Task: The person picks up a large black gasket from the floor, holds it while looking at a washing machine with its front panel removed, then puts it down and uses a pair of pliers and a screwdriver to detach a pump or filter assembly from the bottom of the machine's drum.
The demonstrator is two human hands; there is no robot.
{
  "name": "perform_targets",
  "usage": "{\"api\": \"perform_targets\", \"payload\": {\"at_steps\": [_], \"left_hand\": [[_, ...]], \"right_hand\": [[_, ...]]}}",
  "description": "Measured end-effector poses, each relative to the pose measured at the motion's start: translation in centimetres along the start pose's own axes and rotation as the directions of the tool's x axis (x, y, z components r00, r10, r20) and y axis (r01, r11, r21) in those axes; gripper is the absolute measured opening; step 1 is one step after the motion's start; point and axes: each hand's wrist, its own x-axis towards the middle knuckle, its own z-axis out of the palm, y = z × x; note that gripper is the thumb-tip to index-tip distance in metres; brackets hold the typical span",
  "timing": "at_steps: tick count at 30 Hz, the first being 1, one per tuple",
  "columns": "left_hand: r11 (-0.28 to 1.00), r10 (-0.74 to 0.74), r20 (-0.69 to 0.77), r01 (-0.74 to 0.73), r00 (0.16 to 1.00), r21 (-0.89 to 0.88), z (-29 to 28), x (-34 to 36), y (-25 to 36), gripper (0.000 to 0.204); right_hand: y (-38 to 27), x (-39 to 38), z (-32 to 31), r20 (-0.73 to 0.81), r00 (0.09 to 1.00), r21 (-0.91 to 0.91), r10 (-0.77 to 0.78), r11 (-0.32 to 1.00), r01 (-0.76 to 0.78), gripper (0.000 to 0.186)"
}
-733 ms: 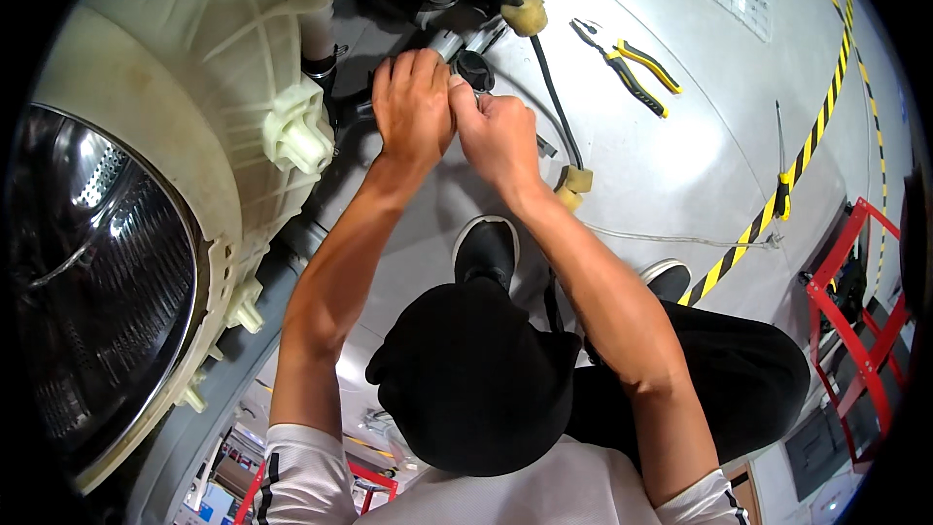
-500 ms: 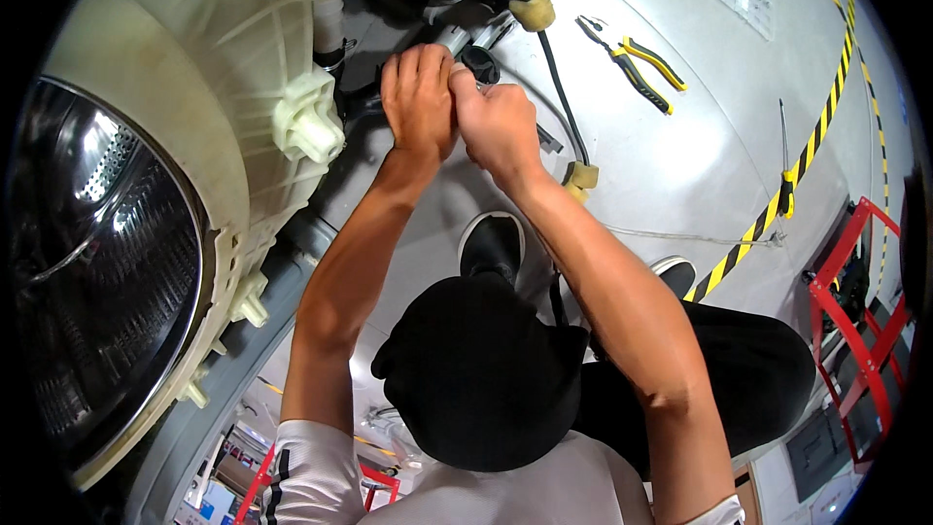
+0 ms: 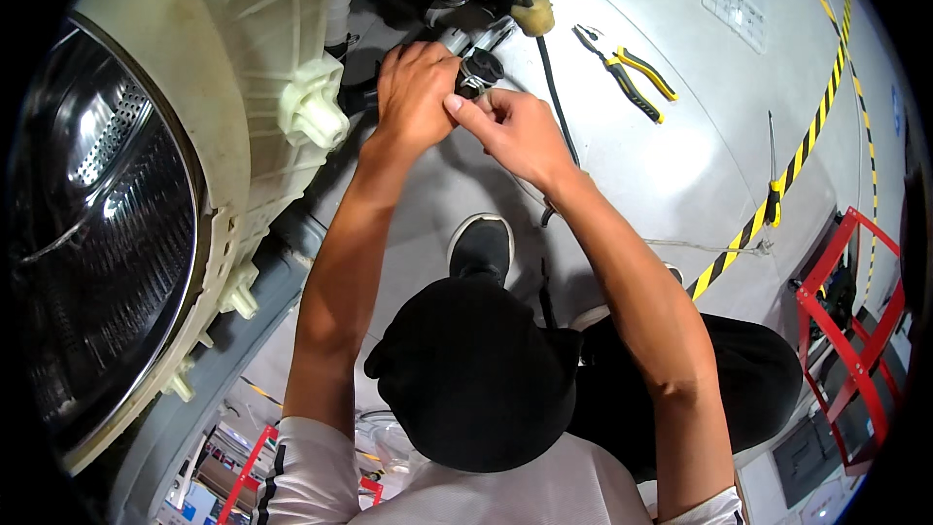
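Note:
My left hand (image 3: 416, 97) is closed over a black rubber hose (image 3: 480, 70), whose round end and thin metal clamp show just right of the knuckles. What lies under the palm is hidden. Close beside it, my right hand (image 3: 520, 133) is closed, with its thumb reaching to the left hand's edge. Its curled fingertips are near the clamp, and I cannot make out what they hold. A cream plastic tub with a steel drum (image 3: 117, 165) fills the left side, next to both hands.
Pliers with yellow-black handles (image 3: 634, 78) lie on the floor at right. Farther right are a screwdriver (image 3: 774, 196) and striped floor tape (image 3: 812, 151). A black cable (image 3: 552, 78) with yellowish foam blocks (image 3: 533, 16) runs beside my hands. A red metal frame (image 3: 846, 321) stands lower right.
My right hand has shifted slightly down and right, its thumb now lower, exposing more of the hose end and clamp. My left hand stays in nearly the same place.

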Motion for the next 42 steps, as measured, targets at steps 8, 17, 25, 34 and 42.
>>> {"api": "perform_targets", "payload": {"at_steps": [8, 17, 25, 34, 42], "left_hand": [[0.995, 0.068, 0.073, -0.073, 0.995, 0.063, -0.7, -0.4, 0.4, 0.036], [0.993, 0.091, 0.019, -0.092, 0.996, 0.068, -0.5, -0.6, 0.4, 0.048], [0.989, 0.118, -0.109, -0.106, 0.987, 0.106, 0.2, -1.0, 0.8, 0.04], [0.984, 0.124, -0.214, -0.093, 0.969, 0.152, 1.1, -1.2, 0.7, 0.035], [0.995, 0.077, -0.165, -0.065, 0.983, 0.078, -0.2, -1.2, 1.3, 0.04]], "right_hand": [[0.0, 1.2, -4.2, 0.043, 0.751, -0.437, -0.659, 0.663, 0.607, 0.04], [0.0, 2.8, -4.1, 0.261, 0.511, -0.424, -0.819, 0.378, 0.823, 0.032], [0.9, 3.8, -3.9, 0.318, 0.473, -0.423, -0.821, 0.324, 0.846, 0.028], [0.7, 4.1, -3.9, 0.335, 0.591, -0.42, -0.733, 0.446, 0.791, 0.027], [1.2, 3.0, -4.6, 0.126, 0.686, -0.319, -0.717, 0.626, 0.712, 0.039]]}}
